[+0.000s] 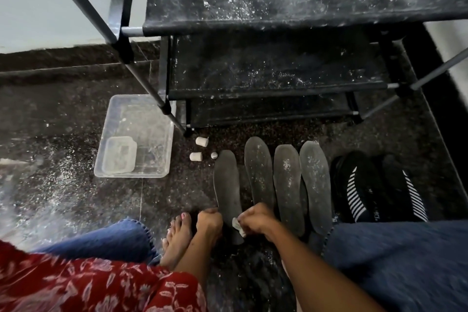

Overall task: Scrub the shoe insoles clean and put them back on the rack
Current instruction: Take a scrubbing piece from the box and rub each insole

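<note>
Fingers of the left hand (209, 221) curl on the insole (227, 189) edge; the right hand (255, 219) grips a cloth (237, 225) against it.

Four flat dark grey foam insoles (260, 172), flecked white. Black fabric-shelved shoe rack (291, 2), dusted with white specks. Clear plastic tub (134, 137). Black knit shoes (359, 190) with white stripes. Red floral-print garment (88, 284); blue denim trousers (405, 261).

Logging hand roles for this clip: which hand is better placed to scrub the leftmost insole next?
Right. The right hand already grips a small white cloth against the leftmost dark grey insole; the left hand holds its edge.
</note>
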